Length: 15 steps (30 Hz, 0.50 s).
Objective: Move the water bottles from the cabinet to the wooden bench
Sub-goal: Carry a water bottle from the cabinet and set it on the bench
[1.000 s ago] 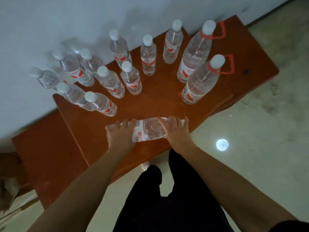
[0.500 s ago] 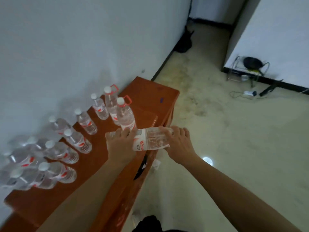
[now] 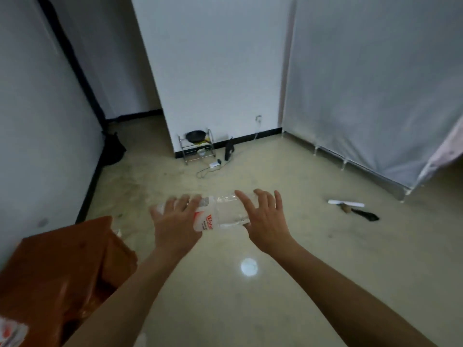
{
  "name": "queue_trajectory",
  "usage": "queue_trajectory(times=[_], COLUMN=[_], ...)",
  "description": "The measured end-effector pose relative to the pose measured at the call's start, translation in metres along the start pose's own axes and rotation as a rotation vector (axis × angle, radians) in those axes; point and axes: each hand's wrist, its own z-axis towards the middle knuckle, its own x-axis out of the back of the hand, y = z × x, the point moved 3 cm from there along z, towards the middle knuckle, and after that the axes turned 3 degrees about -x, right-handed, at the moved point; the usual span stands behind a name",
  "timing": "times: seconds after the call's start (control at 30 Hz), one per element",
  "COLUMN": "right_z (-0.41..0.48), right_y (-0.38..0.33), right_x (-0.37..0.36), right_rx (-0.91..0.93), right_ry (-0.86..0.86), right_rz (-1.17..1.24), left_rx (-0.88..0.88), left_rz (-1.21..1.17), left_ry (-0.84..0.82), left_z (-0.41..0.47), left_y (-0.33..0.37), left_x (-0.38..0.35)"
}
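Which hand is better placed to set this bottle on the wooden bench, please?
Likely the left hand: it is at the cap end of the water bottle, on the side nearer the wooden bench; the right hand is farther.

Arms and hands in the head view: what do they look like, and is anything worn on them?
The left arm and right arm are bare, no sleeve in view. The left hand and right hand wear no gloves; I see no watch, ring or bracelet.
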Motion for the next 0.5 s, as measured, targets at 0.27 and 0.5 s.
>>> queue_trajectory(times=[0.27,0.5], right_z=[-0.086,-0.179], right_y=[0.253,0.465], right_x=[0.084,0.128], right_rx=[-0.417,-0.728], right_ry=[0.097,0.073], right_rz=[-0.173,-0.355], left_rx=[-0.423,-0.782], left_rz=[-0.114,-0.293], left_ry=[0.057,0.097], left_z=[0.110,0.175], left_y=[0.276,0.543], left_x=[-0.004,-0.042])
